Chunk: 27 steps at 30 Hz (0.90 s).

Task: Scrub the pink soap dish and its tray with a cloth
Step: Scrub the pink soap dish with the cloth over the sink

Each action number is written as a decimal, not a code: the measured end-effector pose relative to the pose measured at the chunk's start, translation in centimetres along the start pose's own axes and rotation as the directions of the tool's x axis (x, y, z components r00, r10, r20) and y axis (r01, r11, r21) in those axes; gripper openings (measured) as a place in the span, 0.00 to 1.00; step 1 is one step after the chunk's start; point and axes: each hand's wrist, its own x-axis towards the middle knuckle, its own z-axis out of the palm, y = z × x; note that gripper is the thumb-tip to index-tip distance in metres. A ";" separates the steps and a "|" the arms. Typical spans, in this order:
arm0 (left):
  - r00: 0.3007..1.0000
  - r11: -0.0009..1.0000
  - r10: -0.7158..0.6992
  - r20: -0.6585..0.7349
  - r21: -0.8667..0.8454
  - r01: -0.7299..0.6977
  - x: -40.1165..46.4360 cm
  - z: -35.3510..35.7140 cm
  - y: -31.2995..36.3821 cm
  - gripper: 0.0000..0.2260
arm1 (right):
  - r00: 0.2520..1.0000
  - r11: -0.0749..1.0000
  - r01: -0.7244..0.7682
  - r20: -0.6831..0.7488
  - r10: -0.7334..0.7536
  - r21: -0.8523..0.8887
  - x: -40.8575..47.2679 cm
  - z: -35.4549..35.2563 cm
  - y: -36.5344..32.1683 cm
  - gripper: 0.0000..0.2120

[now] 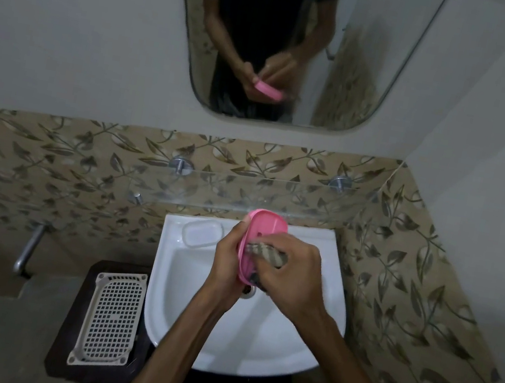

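I hold the pink soap dish (266, 227) tilted on its edge over the white sink (187, 325). My left hand (228, 256) grips its left rim. My right hand (289, 269) is closed around a striped grey-brown cloth (267, 253), which it presses into the dish's hollow. A clear plastic tray (202, 233) lies on the sink's back left ledge, apart from both hands. The lower end of the dish is hidden behind my right hand.
A glass shelf (276, 199) on metal pegs juts out just above the sink. A white perforated basket (113, 315) rests on a dark stool left of the sink. A metal handle (28, 249) is on the left wall. A mirror (287, 42) hangs above.
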 end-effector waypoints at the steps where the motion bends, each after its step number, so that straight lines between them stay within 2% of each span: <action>1: 1.000 1.000 0.002 0.009 0.013 -0.002 0.0 -0.1 0.1 0.23 | 1.000 1.000 -0.015 0.015 0.015 0.017 0.2 -0.2 0.3 0.11; 4: 0.999 1.000 0.008 0.034 0.030 -0.009 -0.2 -0.1 0.2 0.22 | 0.992 0.999 -0.049 -0.112 0.049 0.003 0.4 -0.4 0.8 0.09; 6: 1.000 1.000 0.018 0.006 0.024 -0.018 -0.2 -0.1 0.2 0.20 | 0.999 0.998 0.013 -0.045 -0.016 -0.055 -0.6 0.0 0.3 0.12; 8: 1.000 1.000 0.012 -0.010 0.015 -0.011 -0.3 -0.3 0.1 0.22 | 0.996 0.999 0.044 0.084 -0.043 -0.019 -1.3 -0.1 0.1 0.13; 9: 1.000 1.000 0.013 -0.014 0.016 -0.013 -0.3 -0.3 0.0 0.22 | 0.995 1.000 0.028 0.098 -0.028 0.007 -1.1 -0.2 0.3 0.12; 14: 0.999 0.999 0.044 0.020 0.016 -0.044 -0.2 0.7 0.5 0.21 | 0.984 0.998 -0.051 -0.170 0.056 0.035 -0.7 0.2 0.4 0.14; 16: 0.997 0.997 0.069 0.031 0.031 -0.070 -0.1 0.9 0.8 0.20 | 0.966 0.991 -0.106 -0.229 0.124 0.087 -0.9 0.8 0.2 0.15; 23: 0.998 0.998 0.064 0.017 0.016 -0.064 -0.5 1.0 0.5 0.22 | 0.893 0.969 -0.198 -0.381 0.240 0.147 0.5 0.9 -0.6 0.11; 25: 0.998 0.998 0.062 0.005 0.006 -0.062 -0.6 1.3 0.4 0.22 | 0.900 0.975 -0.206 -0.375 0.221 0.079 1.1 0.9 -0.6 0.11; 27: 0.997 0.997 0.077 -0.005 -0.015 -0.077 -0.6 1.2 0.5 0.23 | 0.937 0.987 -0.161 -0.310 0.162 0.029 0.8 1.4 -1.1 0.13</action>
